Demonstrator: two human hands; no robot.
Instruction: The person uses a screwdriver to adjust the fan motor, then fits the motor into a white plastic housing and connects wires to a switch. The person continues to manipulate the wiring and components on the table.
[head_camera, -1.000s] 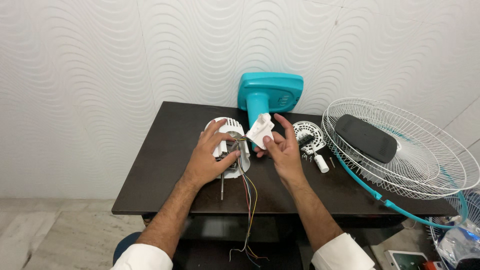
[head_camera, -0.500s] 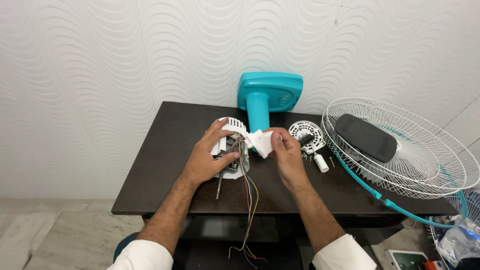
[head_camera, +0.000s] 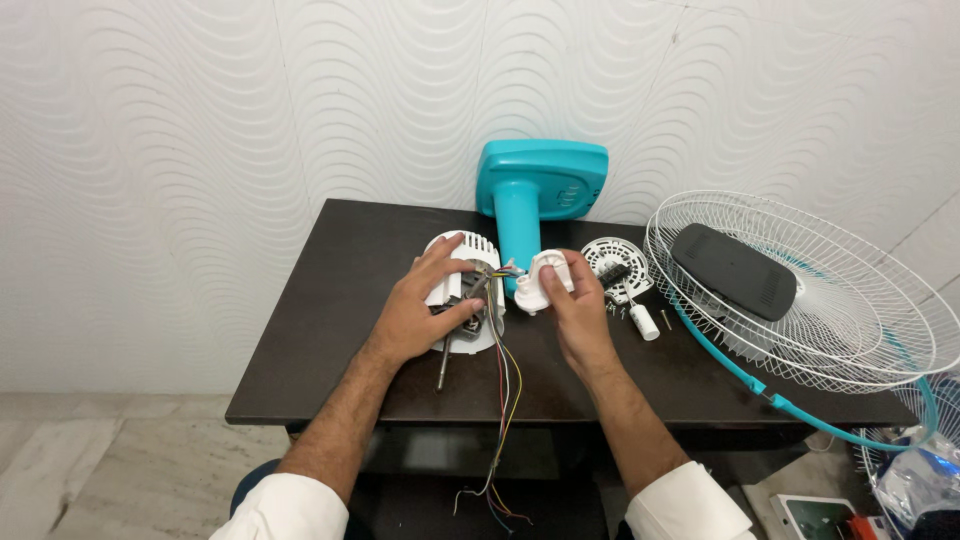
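Your left hand (head_camera: 420, 310) grips the fan motor (head_camera: 462, 292) on the table (head_camera: 300, 330), covering most of it. Right hand (head_camera: 572, 308) pinches a white plastic cap (head_camera: 543, 280); wire joints between them unclear.

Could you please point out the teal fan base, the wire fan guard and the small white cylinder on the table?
teal fan base (head_camera: 543, 178), head view, flat plate.
wire fan guard (head_camera: 860, 320), head view, wire mesh.
small white cylinder (head_camera: 645, 322), head view, body.
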